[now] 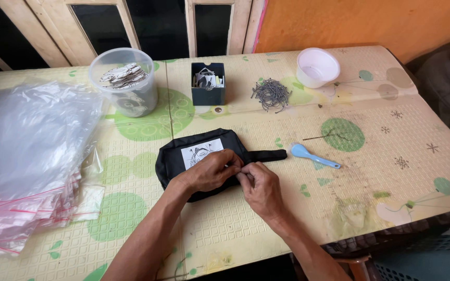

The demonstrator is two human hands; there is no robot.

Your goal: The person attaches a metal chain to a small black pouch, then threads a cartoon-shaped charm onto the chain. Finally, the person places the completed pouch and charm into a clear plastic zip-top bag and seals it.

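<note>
Nearest to where I stand, the two forearms come up from six o'clock and meet at the middle of the table (423, 171). The left hand (212, 169) lies curled on the black pouch (175, 161), fingers bent down onto its lower right edge, just below the white picture label (201, 152). Touching it at three o'clock, the right hand (260, 188) is pinched shut, fingertips pressed to the same edge; whatever small thing it nips there is hidden, perhaps a zip pull, I can't tell.

The pouch lies long-ways from nine to three o'clock, its strap (266, 154) poking out past the knuckles toward three. Both hands sit at that strap end, so neither is nearer.

Going left to right: a heap of clear plastic bags (27, 156) at nine o'clock, a clear tub of cutouts (126, 80) at eleven, a small dark box (208, 83) at twelve, a pile of dark metal hooks (272, 94), a white bowl (317, 66) at one, and a blue spoon (311, 155) just beyond the strap.
</note>
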